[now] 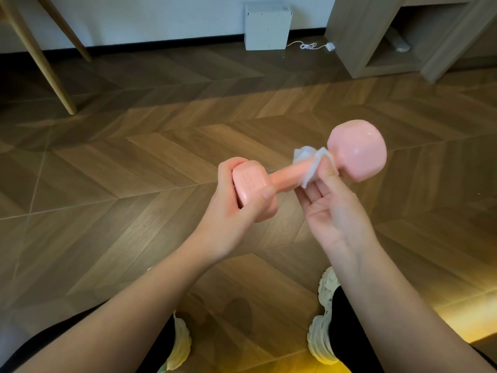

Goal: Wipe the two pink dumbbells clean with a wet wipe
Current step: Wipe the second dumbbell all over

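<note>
One pink dumbbell (287,176) is held in the air above the wooden floor, its far head up and to the right. My left hand (231,205) grips its near head, fingers curled round it. My right hand (330,208) pinches a white wet wipe (309,160) wrapped round the handle just below the far head. A second pink dumbbell is not in view.
A herringbone wooden floor (161,157) lies below. My two white shoes (322,316) stand at the bottom. Wooden chair legs (51,68) are at the far left, a white box (267,26) with a cable at the wall, and a wooden cabinet (390,49) at the far right.
</note>
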Available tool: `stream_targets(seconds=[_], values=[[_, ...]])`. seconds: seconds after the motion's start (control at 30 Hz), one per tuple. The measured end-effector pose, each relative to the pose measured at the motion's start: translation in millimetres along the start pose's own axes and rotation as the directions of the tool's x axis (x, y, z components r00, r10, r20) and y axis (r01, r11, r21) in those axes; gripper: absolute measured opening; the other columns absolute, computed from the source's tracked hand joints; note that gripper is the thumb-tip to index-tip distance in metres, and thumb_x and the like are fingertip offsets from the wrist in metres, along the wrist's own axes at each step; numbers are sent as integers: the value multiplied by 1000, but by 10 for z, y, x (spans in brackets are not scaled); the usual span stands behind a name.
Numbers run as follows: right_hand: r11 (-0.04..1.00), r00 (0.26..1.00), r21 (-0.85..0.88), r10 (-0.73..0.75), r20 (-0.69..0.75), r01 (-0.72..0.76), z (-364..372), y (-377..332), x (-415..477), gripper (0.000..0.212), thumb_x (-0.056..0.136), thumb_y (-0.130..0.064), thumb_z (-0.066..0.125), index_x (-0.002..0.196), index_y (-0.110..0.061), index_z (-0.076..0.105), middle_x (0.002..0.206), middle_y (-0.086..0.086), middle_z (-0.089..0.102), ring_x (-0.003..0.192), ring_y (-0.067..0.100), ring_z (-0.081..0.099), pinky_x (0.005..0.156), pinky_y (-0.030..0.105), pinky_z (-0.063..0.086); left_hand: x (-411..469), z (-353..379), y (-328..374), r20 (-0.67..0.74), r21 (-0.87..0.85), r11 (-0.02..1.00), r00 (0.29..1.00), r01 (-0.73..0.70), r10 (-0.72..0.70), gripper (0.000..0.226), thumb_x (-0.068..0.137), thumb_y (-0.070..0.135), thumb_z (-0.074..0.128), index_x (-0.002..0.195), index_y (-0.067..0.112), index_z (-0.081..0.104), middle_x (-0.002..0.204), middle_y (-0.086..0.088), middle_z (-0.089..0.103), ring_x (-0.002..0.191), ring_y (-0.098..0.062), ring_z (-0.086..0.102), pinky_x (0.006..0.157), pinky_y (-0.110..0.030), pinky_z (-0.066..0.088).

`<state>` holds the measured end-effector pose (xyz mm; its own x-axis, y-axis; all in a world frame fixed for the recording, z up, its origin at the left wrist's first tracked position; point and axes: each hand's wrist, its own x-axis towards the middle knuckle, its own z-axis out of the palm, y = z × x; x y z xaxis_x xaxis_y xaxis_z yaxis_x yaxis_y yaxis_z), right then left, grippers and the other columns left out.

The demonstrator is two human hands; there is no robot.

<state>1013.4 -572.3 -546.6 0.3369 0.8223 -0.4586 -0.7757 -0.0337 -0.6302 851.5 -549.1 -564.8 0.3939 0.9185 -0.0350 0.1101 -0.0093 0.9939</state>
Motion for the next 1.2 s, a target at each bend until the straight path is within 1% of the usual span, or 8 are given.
stream_targets(seconds=[0.27,0.5,0.6,0.73,0.87,0.93,1.03,1.2], values=[[980,992,184,91,-86,-74,21,-75,62,39,89,-32,70,123,-13,63,108,5,76,97,17,73,94,40,52,-7,41,-97,-17,262,933,966,-246,259,64,79,52,69,127,47,27,130,2,42,118,-9,50,91,-14,42],[968,996,238,89,-32,-79,21,-131,74,45,84,-36,72,121,-12,65,106,6,76,95,19,74,94,43,53,129,-16,-148,121,584,538,720,-608,683,71,82,46,77,131,15,36,132,-16,36,124,-26,42,103,-28,41],[965,995,249,90,-35,-79,15,-151,72,43,85,-34,72,121,-11,65,106,8,76,94,19,74,93,42,54,154,-18,-139,133,549,565,731,-617,669,71,81,44,79,132,17,38,132,-13,39,123,-28,46,99,-32,43],[972,997,229,68,-35,-58,-7,-167,69,48,85,-29,74,128,-13,62,108,9,75,93,19,74,91,40,55,81,45,-63,-15,297,883,923,-363,384,64,76,50,74,128,36,38,125,13,50,112,-11,54,85,-16,45],[982,998,187,10,56,-21,3,-195,71,43,85,-25,72,125,-14,62,104,6,75,95,17,73,87,38,57,83,81,-16,-32,-64,998,999,-15,13,53,77,57,59,120,29,46,105,18,62,83,-4,62,62,-24,51],[986,994,167,-12,111,-6,14,-192,56,40,82,-24,71,120,-15,63,101,4,74,95,16,72,92,37,55,105,77,31,96,-322,910,965,262,-244,59,83,60,52,115,11,56,87,-11,64,59,-19,60,47,-29,46],[990,987,140,-21,160,-2,22,-149,41,40,80,-23,68,119,-16,62,99,2,73,96,15,70,92,34,54,117,-20,90,362,-412,696,806,589,-468,67,87,70,45,93,12,77,70,-17,64,46,-25,57,40,-27,48],[996,972,85,-20,232,1,30,-73,41,41,84,-22,64,125,-16,56,103,2,66,100,16,65,101,38,47,134,-210,95,566,-368,478,600,797,-565,82,88,74,30,97,5,75,76,-26,63,40,-24,54,35,-23,46]])
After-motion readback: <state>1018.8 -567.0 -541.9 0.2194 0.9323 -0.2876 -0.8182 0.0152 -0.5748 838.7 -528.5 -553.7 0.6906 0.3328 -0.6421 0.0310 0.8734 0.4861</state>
